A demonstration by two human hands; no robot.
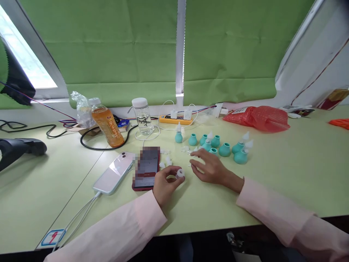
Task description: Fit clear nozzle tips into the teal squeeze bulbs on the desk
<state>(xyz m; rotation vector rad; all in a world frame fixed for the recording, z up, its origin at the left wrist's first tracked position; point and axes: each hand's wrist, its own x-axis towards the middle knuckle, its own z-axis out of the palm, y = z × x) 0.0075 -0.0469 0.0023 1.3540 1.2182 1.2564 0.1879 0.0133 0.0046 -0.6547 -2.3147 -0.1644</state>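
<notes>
Between the thumb and fingers of my left hand [167,183] is a small whitish ring-shaped plastic part [180,173], its round opening facing up. My right hand [209,166] hovers to the right with fingers apart, close to small clear plastic pieces [187,149] on the table. Behind and beside it stand several teal rubber bulbs [224,149]. Some carry a translucent pointed nozzle, such as the bulb at the back left [178,135] and the one at the front right [241,155]; others show an open top. More white pieces [168,160] lie beyond my left hand.
Left of my hands lie a red-cased phone [147,171] and a white phone [113,173] with cables. Farther back are an orange drink bottle [107,125], a clear jar [143,118], a power strip [174,120] and a red plastic bag [259,117]. A black device [21,151] sits far left.
</notes>
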